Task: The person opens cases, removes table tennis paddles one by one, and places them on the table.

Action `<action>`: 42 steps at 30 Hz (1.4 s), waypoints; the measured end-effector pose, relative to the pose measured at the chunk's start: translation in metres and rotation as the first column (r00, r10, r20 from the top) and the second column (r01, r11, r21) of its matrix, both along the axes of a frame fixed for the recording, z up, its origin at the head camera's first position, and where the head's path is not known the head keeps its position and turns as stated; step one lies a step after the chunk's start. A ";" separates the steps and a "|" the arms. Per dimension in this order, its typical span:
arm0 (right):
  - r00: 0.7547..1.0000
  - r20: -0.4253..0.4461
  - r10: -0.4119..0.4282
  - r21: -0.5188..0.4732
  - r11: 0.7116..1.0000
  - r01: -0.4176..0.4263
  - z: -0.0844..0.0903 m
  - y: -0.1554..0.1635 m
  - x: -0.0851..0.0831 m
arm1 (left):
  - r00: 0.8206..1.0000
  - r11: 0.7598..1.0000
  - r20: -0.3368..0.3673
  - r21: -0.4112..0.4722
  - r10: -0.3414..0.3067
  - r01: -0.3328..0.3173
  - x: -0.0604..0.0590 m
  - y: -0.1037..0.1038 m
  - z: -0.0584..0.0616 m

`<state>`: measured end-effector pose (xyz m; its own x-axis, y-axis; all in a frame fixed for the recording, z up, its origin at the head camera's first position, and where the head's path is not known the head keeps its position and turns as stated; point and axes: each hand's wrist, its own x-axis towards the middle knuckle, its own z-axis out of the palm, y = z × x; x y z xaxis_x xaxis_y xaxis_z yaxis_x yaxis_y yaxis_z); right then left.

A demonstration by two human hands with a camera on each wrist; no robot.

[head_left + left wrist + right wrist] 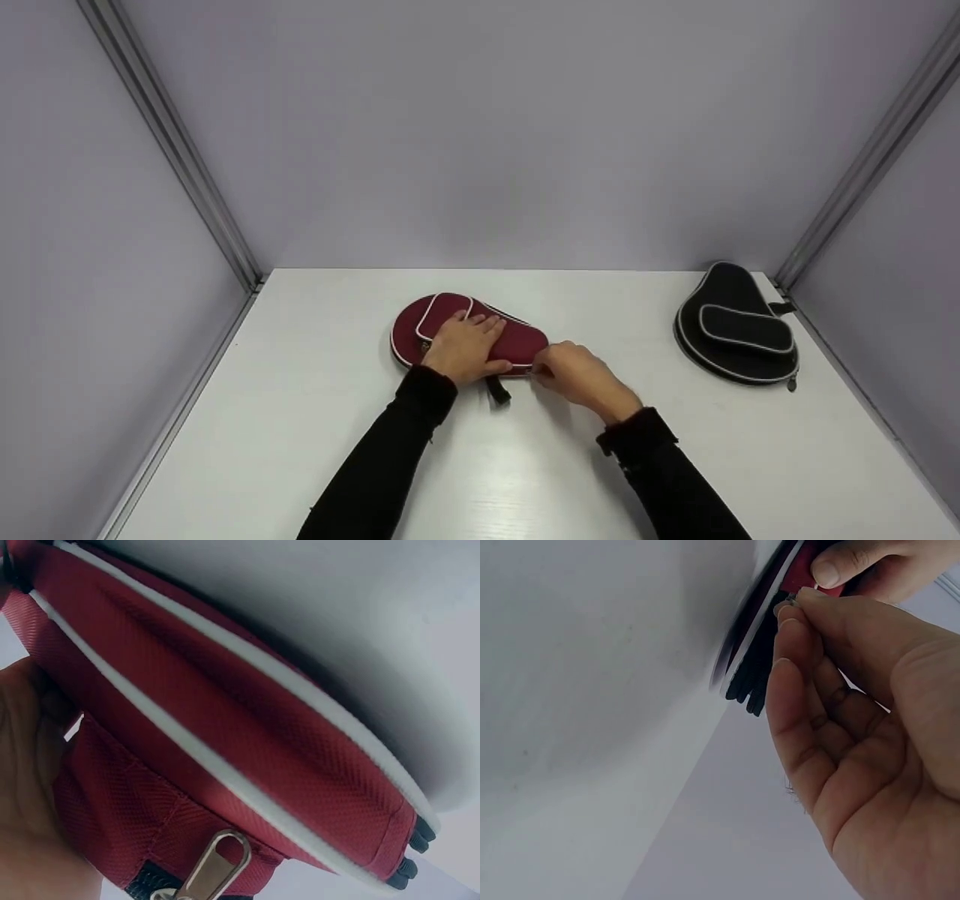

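Note:
A dark red paddle-shaped case (521, 339) with white piping lies on the white table, its narrow end toward the right. My left hand (461, 349) rests on top of it with the fingers spread, near the raised pocket (444, 311). In the left wrist view, a metal zipper pull (217, 868) hangs from that pocket. At the near edge of the narrow end, my right hand (581, 375) pinches a small zipper pull between thumb and forefinger; the fingertips mostly hide it. A short black strap (496, 391) sticks out from the case's near side.
A black case (729, 296) of the same shape, with light piping and its own pocket, lies at the right of the table (300, 420). Grey walls (480, 150) enclose the table at the back and both sides.

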<state>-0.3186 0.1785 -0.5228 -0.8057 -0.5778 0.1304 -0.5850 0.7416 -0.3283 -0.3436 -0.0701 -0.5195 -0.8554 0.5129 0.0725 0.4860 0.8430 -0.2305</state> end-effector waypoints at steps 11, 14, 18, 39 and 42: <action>0.993 0.115 -0.023 -0.039 0.999 0.028 0.034 0.015 0.009 | 0.997 0.996 0.036 -0.040 -0.075 0.077 0.027 0.007 0.026; 0.996 0.078 -0.038 -0.078 0.996 0.044 0.041 0.026 0.009 | 0.991 0.991 0.049 -0.044 -0.122 0.125 0.030 0.009 0.028; 0.998 0.036 -0.042 -0.078 0.996 0.045 0.041 0.040 0.011 | 0.981 0.979 0.045 -0.069 -0.190 0.193 0.035 0.009 0.029; 0.996 -0.067 0.054 0.054 0.997 -0.050 0.020 0.076 0.019 | 0.863 0.844 0.129 -0.181 -0.489 0.505 0.051 0.005 0.031; 0.993 -0.101 0.064 0.067 0.996 -0.057 0.019 0.077 0.019 | 0.848 0.808 0.107 -0.265 -0.518 0.527 0.055 0.004 0.036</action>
